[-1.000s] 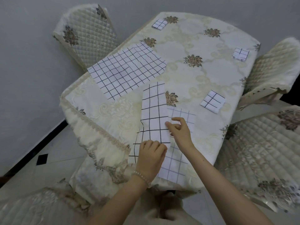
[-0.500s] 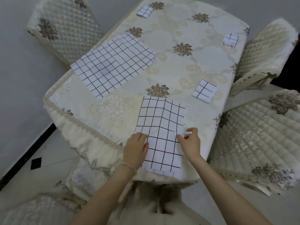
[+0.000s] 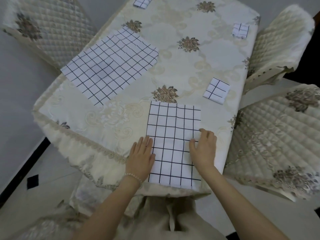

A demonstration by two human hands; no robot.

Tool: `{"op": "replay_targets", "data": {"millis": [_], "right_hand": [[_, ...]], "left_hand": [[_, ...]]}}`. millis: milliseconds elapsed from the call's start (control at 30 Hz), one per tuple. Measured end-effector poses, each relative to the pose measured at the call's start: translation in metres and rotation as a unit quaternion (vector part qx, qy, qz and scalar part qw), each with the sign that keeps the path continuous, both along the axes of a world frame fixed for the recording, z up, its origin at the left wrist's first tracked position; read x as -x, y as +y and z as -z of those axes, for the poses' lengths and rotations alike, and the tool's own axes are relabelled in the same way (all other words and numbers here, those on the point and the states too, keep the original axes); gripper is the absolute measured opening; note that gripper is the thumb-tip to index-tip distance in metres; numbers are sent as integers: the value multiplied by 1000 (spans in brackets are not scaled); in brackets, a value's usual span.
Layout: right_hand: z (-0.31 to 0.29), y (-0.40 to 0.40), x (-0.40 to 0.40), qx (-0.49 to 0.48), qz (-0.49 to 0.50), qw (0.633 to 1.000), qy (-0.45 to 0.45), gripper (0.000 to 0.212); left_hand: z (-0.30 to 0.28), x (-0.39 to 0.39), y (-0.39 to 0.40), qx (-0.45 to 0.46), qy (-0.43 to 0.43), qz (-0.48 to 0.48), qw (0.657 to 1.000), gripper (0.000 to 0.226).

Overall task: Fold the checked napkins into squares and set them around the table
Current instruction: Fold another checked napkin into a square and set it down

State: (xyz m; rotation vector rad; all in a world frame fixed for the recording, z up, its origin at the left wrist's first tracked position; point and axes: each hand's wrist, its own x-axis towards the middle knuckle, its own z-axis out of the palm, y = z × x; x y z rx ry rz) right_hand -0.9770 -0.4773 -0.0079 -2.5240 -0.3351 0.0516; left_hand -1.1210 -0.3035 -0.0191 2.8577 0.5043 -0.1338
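A white napkin with black checks, folded in half into a tall rectangle, lies at the table's near edge. My left hand lies flat with straight fingers on its left edge. My right hand presses its right side, fingers spread and slightly bent. An unfolded checked napkin is spread out at the table's left. Three folded napkin squares sit around the table: one at the right, one at the far right, one at the far edge.
The table wears a cream floral cloth with a lace hem. Quilted chairs stand at the far left, the far right and the near right. Grey floor lies to the left.
The napkin went from a half-turned flap to a flat folded rectangle. Both hands moved from pinching its edges to lying on top of it. The view tilted closer to the table.
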Motion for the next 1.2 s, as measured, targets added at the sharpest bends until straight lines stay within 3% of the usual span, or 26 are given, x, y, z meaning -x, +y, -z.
{"op": "replay_targets", "data": {"millis": [167, 267, 567, 767, 900, 1000, 1200], "right_hand": [[18, 65, 13, 32, -210, 977, -22, 50], [39, 81, 13, 91, -252, 963, -2, 54], [52, 17, -25, 176, -181, 968, -7, 58], [31, 72, -44, 122, -186, 975, -14, 58], [39, 112, -64, 114, -211, 971, 11, 60], [52, 94, -77, 140, -216, 966, -5, 57], [60, 50, -97, 165, -132, 977, -23, 59]], "left_hand": [[10, -47, 1, -7, 7, 37, 999, 56], [27, -62, 5, -17, 38, 54, 998, 59], [36, -39, 42, -23, 9, 54, 998, 66], [13, -98, 42, -27, -39, 82, 996, 57], [26, -145, 52, -41, 13, 105, 994, 57], [41, -143, 76, -51, 18, 114, 992, 61], [43, -126, 108, -61, 0, 63, 996, 62]]}}
